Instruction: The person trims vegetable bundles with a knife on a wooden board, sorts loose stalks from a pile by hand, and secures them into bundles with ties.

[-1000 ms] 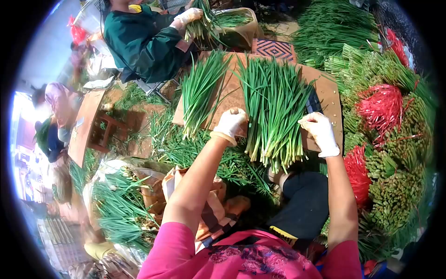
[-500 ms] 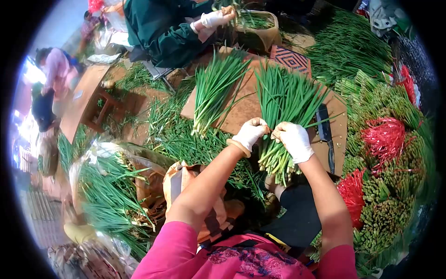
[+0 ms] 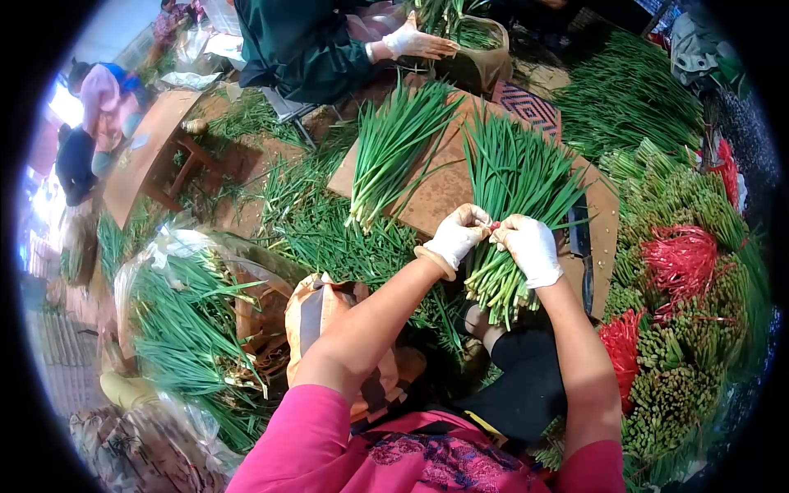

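A bunch of long green chives (image 3: 518,177) with pale stem ends lies across a brown board (image 3: 436,195). My left hand (image 3: 458,236), in a white glove with a bangle at the wrist, pinches a red tie (image 3: 494,226) over the stems. From the other side, my right hand (image 3: 528,246), also gloved, has its fingers closed on the same red tie. The fingers hide most of the tie. To the left, a second bunch of chives (image 3: 399,152) rests on the board. A knife (image 3: 582,246) with a dark handle lies at the right.
Stacked bundles (image 3: 682,345) with red strips (image 3: 680,261) fill the right side. Behind them is a heap of greens (image 3: 625,99). A plastic bag of greens (image 3: 189,329) stands at left. Across the board, a co-worker's gloved hand (image 3: 417,43) is near another bag (image 3: 485,53).
The red tie shows more plainly between my fingers, and my hands remain at the bunch. The co-worker's hand has opened out, fingers extended. The whole view has shifted slightly.
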The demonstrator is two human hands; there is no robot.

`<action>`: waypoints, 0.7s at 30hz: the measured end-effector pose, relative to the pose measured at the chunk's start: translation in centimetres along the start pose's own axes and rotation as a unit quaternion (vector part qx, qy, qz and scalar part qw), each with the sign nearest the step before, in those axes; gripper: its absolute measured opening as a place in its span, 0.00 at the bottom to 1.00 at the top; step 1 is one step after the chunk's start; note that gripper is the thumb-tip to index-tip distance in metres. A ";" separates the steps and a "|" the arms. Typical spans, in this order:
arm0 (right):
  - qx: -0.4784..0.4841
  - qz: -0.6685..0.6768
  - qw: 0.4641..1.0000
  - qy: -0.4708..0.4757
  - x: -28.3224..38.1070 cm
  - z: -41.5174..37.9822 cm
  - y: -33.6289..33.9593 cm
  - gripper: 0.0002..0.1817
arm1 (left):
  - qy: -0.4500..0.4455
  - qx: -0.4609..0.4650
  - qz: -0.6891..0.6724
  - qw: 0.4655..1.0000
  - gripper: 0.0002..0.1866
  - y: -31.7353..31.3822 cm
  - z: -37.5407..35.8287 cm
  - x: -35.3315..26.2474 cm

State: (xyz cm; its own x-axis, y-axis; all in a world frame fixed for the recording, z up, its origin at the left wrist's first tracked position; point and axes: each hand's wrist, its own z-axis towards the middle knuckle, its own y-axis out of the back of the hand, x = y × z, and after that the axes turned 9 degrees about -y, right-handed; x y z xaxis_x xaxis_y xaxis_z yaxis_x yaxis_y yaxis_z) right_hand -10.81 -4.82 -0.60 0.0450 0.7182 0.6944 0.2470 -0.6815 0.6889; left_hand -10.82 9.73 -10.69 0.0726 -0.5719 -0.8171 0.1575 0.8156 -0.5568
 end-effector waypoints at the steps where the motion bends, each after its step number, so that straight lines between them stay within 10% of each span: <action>1: -0.001 0.002 1.000 -0.004 -0.1 0.0 0.0 0.07 | -0.007 -0.009 -0.002 1.000 0.09 -0.2 -0.1 0.0; 21: 0.006 0.067 0.998 0.005 -1.8 -0.2 0.5 0.06 | 0.094 0.018 0.036 0.995 0.04 -0.2 0.5 -1.9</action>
State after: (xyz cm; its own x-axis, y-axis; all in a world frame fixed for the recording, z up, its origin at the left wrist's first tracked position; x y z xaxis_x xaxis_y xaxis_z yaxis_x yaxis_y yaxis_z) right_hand -10.91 -6.47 -1.42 0.0678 0.6198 0.7818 0.2515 -0.7689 0.5878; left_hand -10.52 10.63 -8.97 -0.0993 -0.4829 -0.8700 0.1942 0.8481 -0.4929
